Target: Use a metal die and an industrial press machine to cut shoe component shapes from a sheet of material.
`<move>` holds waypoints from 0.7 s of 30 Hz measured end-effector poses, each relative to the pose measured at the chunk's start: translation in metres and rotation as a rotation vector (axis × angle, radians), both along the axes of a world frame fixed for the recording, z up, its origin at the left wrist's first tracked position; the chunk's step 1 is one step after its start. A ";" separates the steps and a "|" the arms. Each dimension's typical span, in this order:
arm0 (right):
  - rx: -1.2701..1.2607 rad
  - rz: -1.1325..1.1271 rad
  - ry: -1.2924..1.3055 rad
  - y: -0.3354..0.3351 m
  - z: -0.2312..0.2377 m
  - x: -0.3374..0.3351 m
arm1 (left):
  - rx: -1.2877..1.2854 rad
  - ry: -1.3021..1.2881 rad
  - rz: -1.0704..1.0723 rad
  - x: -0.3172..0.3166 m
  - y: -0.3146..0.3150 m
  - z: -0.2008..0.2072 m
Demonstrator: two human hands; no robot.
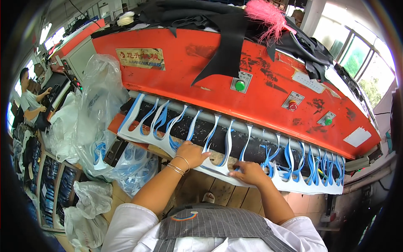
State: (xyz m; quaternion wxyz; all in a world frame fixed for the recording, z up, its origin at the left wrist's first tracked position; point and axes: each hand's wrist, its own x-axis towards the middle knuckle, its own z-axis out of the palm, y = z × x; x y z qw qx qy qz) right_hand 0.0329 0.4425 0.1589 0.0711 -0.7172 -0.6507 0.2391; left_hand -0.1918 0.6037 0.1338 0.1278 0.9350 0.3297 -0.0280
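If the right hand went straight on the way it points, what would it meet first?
Going forward and left, the right hand would probably first meet the white-and-blue strip just ahead, with the grey bar beyond; depth there is unclear.

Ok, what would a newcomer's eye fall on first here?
Probably the big red machine spanning the view, then the fluffy pink bundle atop it, right of centre. Below, a white and blue sheet with cut-outs runs along the machine's front, the left hand and right hand at its near edge.
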 end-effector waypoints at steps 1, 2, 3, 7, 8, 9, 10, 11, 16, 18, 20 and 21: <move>-0.042 -0.029 -0.048 0.002 0.002 -0.007 | 0.106 -0.108 0.023 -0.005 -0.005 -0.006; -0.045 -0.025 -0.045 0.002 0.002 -0.009 | 0.103 -0.104 0.026 -0.007 -0.005 -0.012; -0.010 -0.068 -0.058 0.000 0.004 -0.010 | 0.092 -0.108 0.028 -0.004 -0.006 -0.009; -0.049 -0.147 -0.064 0.001 0.016 -0.013 | 0.050 -0.179 0.024 -0.002 -0.004 -0.007; -0.041 -0.137 -0.051 0.002 0.016 -0.013 | 0.073 -0.219 0.014 -0.005 -0.004 -0.008; -0.055 -0.104 -0.030 0.002 0.018 -0.011 | 0.109 -0.269 -0.006 -0.009 -0.004 -0.004; -0.150 -0.093 -0.015 0.004 0.030 -0.013 | 0.062 -0.240 -0.021 -0.014 -0.003 0.004; -0.232 -0.043 0.062 0.003 0.040 -0.007 | 0.000 -0.190 -0.057 -0.017 -0.005 0.011; -0.263 -0.055 0.093 0.020 0.097 0.006 | -0.579 0.126 -0.310 -0.053 0.020 0.059; 0.110 -0.075 0.046 0.059 0.098 -0.009 | -0.538 -0.412 -0.022 -0.055 0.037 0.066; 0.245 -0.018 0.132 0.108 0.100 -0.023 | -0.137 -0.655 0.140 -0.029 0.068 0.054; 0.317 0.074 0.070 0.137 0.081 -0.037 | -0.128 -0.652 0.137 -0.035 0.078 0.032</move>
